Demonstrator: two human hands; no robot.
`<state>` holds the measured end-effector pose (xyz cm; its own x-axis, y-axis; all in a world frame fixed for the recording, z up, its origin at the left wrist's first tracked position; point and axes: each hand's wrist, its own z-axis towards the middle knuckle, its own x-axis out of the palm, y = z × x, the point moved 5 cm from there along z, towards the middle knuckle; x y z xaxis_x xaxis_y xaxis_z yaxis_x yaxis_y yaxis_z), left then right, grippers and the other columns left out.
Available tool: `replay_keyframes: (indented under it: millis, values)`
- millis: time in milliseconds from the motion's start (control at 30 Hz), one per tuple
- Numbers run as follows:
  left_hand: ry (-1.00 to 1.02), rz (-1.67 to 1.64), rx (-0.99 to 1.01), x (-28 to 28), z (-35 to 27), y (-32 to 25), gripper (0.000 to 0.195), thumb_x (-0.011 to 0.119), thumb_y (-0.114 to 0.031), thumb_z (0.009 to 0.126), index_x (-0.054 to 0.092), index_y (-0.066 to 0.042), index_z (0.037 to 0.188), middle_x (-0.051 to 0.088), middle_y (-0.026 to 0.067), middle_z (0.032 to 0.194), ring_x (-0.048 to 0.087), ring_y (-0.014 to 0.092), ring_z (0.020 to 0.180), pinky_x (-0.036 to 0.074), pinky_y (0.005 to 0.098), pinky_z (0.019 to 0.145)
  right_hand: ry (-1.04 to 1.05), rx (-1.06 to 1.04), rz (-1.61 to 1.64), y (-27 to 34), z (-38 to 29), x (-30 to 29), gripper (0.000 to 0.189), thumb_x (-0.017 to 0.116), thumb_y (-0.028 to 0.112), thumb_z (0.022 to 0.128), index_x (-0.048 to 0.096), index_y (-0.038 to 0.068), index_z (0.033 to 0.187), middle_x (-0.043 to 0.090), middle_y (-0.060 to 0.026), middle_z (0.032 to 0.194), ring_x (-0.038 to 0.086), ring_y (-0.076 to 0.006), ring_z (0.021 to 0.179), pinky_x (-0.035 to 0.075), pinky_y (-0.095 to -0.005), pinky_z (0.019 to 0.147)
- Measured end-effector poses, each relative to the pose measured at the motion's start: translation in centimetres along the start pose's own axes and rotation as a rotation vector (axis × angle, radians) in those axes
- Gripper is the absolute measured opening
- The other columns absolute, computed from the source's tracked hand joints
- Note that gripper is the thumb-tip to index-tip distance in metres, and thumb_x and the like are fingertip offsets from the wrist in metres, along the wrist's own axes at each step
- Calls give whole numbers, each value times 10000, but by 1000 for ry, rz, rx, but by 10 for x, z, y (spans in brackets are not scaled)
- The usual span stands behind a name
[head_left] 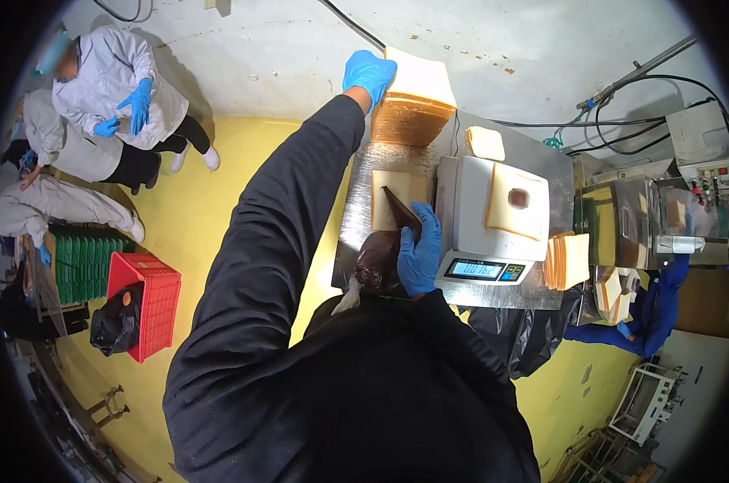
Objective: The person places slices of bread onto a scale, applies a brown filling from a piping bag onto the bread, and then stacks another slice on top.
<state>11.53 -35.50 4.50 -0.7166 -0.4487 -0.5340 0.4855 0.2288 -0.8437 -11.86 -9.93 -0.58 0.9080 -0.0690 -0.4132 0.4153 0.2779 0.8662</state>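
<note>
My left hand (369,77), in a blue glove, is at the near-left top edge of a tall stack of white bread slices (414,118). Its fingertips are partly hidden, so whether they pinch a slice cannot be seen. In my gloved right hand (421,250) is a clear piping bag of dark brown filling (379,256). The bag's tip points over a bread slice (383,208) on the steel table (364,162). To the right, a digital scale (455,211) with a lit display bears another slice (509,208), a round dab of brown filling (519,198) on it.
A small bread piece (485,143) lies behind the scale, and more slices (566,261) stand at its right. Machinery (618,223) adjoins the table's right end. A person in blue (657,308) is beyond. At left are people in white coats (120,84) and a red crate (159,302).
</note>
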Motion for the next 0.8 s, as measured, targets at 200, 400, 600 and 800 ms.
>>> replay_keyframes:
  millis: [200, 400, 600, 800]
  values:
    - [-77, -128, 325, -22, -26, -57, 455, 703, -122, 776, 527, -43, 1189, 656, 107, 790, 646, 242, 713, 510, 361, 688, -1, -30, 117, 47, 23, -55, 295, 596, -5, 840, 625, 25, 1132, 576, -169, 1223, 519, -309, 1198, 385, -388, 1044]
    - [36, 103, 879, -54, -108, -168, 446, 665, -91, 861, 520, -86, 1283, 642, 84, 778, 620, 179, 702, 499, 330, 687, -227, -8, 296, 38, 78, -137, 293, 601, 17, 876, 600, 9, 1168, 586, -108, 1216, 537, -227, 1162, 392, -355, 1028]
    - [346, -270, 644, -39, -176, -199, 412, 683, -17, 852, 572, -51, 1247, 589, -4, 805, 556, 94, 729, 473, 245, 699, -16, 232, 633, 1, 118, -193, 389, 563, 94, 970, 511, -15, 1340, 580, -119, 1242, 604, -165, 1036, 498, -275, 898]
    - [486, -590, 251, 53, -227, -138, 321, 709, -9, 828, 609, -23, 1133, 518, -41, 713, 461, 58, 652, 448, 225, 648, -19, 328, 471, -36, 115, -240, 390, 574, 23, 924, 556, -6, 1313, 666, -61, 970, 613, -122, 816, 509, -258, 739]
